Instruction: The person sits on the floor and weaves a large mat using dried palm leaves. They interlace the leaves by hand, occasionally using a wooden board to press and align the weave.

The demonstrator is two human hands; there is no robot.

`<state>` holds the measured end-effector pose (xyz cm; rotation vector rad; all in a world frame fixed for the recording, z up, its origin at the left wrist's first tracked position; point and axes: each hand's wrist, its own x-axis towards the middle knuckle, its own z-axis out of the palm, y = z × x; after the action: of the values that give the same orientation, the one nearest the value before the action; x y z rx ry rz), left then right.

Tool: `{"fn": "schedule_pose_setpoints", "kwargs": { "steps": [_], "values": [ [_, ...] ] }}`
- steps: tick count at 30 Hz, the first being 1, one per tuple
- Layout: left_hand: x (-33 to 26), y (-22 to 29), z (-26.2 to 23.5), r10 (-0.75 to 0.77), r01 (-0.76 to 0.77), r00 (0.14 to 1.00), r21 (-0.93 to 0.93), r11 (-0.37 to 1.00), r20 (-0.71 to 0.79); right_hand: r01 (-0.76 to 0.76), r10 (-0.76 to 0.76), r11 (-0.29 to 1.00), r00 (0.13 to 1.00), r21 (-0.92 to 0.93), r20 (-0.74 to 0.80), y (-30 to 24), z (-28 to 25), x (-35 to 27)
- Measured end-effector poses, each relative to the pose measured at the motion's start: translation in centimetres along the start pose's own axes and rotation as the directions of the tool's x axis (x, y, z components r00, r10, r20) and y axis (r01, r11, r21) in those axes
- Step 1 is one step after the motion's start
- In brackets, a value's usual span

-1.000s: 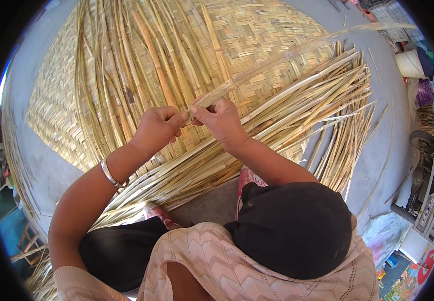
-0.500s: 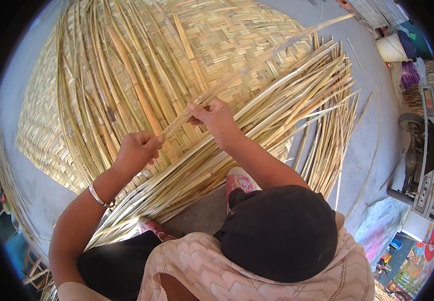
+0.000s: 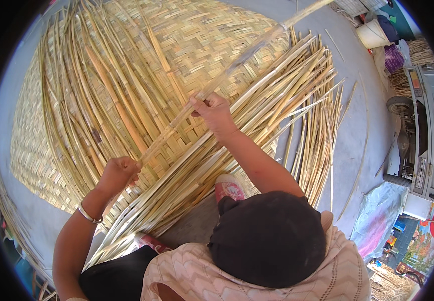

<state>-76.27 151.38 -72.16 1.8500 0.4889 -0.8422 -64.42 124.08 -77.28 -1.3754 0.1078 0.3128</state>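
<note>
While the right hand [image 3: 216, 111] pinches a long reed strip [image 3: 237, 62] near its middle, the left hand [image 3: 118, 173] grips its lower end; the strip slants up toward the woven mat's [image 3: 202, 35] far right edge.

Loose strips [image 3: 277, 95] crowding mat [image 3: 202, 35]

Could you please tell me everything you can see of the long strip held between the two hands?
The strip is a thin, flat, pale yellow sliver that looks like split bamboo or reed. It runs diagonally above the woven mat, blurred along its upper part. The left hand grips its lower end and the right hand pinches it midway; its far end reaches past the mat toward the upper right.
</note>
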Motion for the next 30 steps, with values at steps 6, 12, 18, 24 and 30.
{"fn": "schedule_pose_setpoints", "kwargs": {
  "steps": [6, 12, 18, 24, 30],
  "values": [
    [0.5, -0.5, -0.9, -0.041, 0.027, 0.994, 0.129, 0.991, 0.104, -0.314, 0.285, 0.928, 0.945, 0.199, 0.16, -0.6, -1.6, 0.8],
    [1.1, -4.3, -3.0, -0.127, 0.121, 0.991, 0.177, 0.977, 0.026, -0.064, 0.069, 0.971, 0.997, 0.23, -0.016, -3.2, -4.9, 2.1],
    [2.8, -5.7, -4.0, -0.048, 0.062, 0.997, 0.244, 0.968, -0.063, -0.058, 0.044, 0.994, 0.989, -0.094, -0.141, -1.5, -3.8, 2.5],
    [2.1, -7.5, -6.3, 0.021, -0.018, 1.0, 0.221, 0.975, -0.01, -0.051, 0.088, 0.957, 0.989, 0.287, -0.117, -2.8, -9.4, 5.0],
    [1.0, -8.6, -8.9, 0.155, -0.065, 0.985, 0.675, 0.735, -0.073, -0.105, 0.187, 0.925, 0.962, 0.366, -0.197, -1.8, -11.8, 7.4]
  ]
}}
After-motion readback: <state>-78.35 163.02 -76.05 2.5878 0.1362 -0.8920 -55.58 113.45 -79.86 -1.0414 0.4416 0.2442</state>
